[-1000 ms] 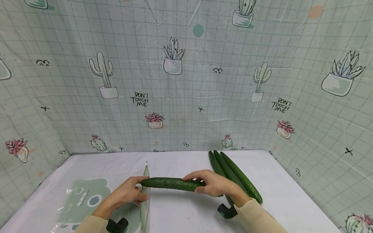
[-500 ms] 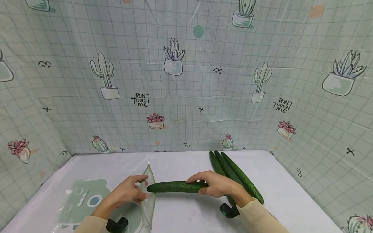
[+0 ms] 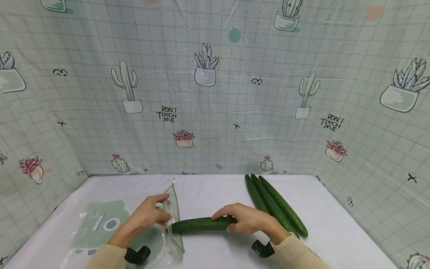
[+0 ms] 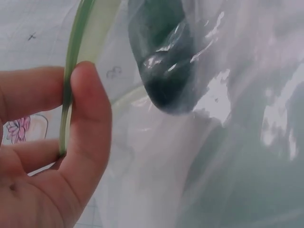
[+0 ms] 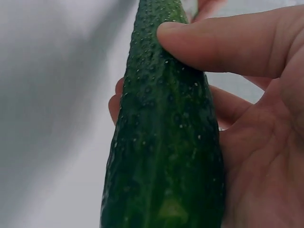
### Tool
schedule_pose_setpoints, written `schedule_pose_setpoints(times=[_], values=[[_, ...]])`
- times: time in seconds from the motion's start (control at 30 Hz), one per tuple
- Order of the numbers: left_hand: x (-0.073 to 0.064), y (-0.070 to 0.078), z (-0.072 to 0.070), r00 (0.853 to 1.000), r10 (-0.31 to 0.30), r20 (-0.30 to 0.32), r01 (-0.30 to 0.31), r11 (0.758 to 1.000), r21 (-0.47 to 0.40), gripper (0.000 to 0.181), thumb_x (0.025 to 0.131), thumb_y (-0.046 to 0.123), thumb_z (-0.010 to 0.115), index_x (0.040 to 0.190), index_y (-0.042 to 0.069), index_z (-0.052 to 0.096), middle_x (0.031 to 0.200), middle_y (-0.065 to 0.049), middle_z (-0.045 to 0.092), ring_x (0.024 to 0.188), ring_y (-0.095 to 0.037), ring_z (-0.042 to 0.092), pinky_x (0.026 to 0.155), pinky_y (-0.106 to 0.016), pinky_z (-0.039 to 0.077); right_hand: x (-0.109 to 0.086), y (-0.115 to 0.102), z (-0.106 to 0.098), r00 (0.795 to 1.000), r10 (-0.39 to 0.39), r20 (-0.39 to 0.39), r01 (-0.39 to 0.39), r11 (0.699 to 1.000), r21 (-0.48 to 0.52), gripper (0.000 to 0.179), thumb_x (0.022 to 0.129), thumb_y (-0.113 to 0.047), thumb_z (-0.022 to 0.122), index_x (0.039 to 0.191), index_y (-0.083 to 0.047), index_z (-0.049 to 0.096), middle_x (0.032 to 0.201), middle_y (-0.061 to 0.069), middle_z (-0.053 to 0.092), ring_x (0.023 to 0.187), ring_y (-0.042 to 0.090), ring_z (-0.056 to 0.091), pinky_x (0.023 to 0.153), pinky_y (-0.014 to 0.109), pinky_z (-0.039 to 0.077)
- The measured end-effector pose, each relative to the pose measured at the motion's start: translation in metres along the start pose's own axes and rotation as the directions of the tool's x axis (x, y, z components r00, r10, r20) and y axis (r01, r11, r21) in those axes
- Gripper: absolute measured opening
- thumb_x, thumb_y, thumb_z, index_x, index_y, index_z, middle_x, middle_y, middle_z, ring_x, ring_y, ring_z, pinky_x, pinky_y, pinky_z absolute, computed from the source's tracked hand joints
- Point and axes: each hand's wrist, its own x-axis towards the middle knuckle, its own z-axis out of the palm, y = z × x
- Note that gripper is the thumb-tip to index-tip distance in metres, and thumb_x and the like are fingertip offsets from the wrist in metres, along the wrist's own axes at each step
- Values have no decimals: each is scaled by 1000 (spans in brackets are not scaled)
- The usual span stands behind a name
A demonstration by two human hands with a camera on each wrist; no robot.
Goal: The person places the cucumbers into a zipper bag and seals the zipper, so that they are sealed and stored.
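Note:
My left hand pinches the green zip edge of a clear zip-lock bag between thumb and fingers. The bag lies to the left with a pale green print, and its mouth gapes toward the right. My right hand grips a dark green, bumpy cucumber, thumb on one side and fingers round the other. The cucumber lies level and points left. Its tip is within the bag's mouth; in the left wrist view, the cucumber's end shows through the clear plastic.
Three more cucumbers lie side by side on the right of the white table, just beyond my right forearm. Behind the table hangs a grid-patterned sheet with cactus prints. A dark wrist-camera mount sits below each wrist.
The bag's mouth has spread from a narrow slit to a wider gap. The cucumber has dropped slightly toward me, and its tip has passed from in front of the bag's edge into the mouth.

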Motion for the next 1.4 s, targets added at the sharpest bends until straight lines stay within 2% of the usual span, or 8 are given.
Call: schedule_pose_setpoints(times=[0.4,0.47,0.6,0.77,1.0,1.2,1.4], values=[[0,5,6,992,18,-126,-20,1000,-11,78,81,-8,68,146,-9,26,119,-21,51,70,-29,60,65,-40,55,12,-15,17,991,-131,2,131,991,-35,48,87,1,62,131,-19,58,130,-8,55,123,9,49,99,28,41],[0,6,8,990,21,-140,-22,1000,-8,77,81,-8,68,146,-9,26,111,-21,54,69,-29,61,65,-41,55,13,-18,18,990,-141,-7,141,990,-22,48,87,1,62,130,-19,59,130,-8,55,122,8,49,98,28,42],[0,8,12,987,31,-155,-31,1000,-1,76,82,-9,67,146,-8,26,107,-20,56,69,-29,62,64,-42,55,14,-21,21,990,-141,-28,141,990,4,48,87,1,63,130,-19,58,130,-9,55,121,7,49,99,28,41],[-1,10,16,982,30,-187,-30,1000,0,76,81,-9,67,147,-7,27,116,-20,54,68,-29,61,64,-43,55,16,-27,25,990,-133,-40,134,990,29,46,88,0,62,131,-18,57,130,-7,55,122,9,49,98,29,42],[0,11,24,979,28,-201,-28,1000,2,77,80,-9,68,146,-8,28,114,-20,57,63,-28,62,62,-41,55,29,-36,39,993,-111,-49,114,992,55,44,90,-5,63,131,-18,56,129,-8,55,119,7,50,95,28,44],[0,8,23,978,32,-207,-27,999,24,76,80,-8,69,146,-6,31,118,-20,55,65,-28,61,61,-43,54,44,-37,45,997,-79,-22,81,990,115,44,89,-6,65,130,-19,57,128,-10,55,119,6,49,92,27,45],[-1,7,13,985,26,-170,-18,999,45,75,80,-7,69,145,-7,32,124,-21,53,66,-27,59,61,-43,54,48,-35,46,993,-113,29,111,993,40,46,88,-9,67,132,-18,56,130,-9,55,119,6,49,94,25,44]])
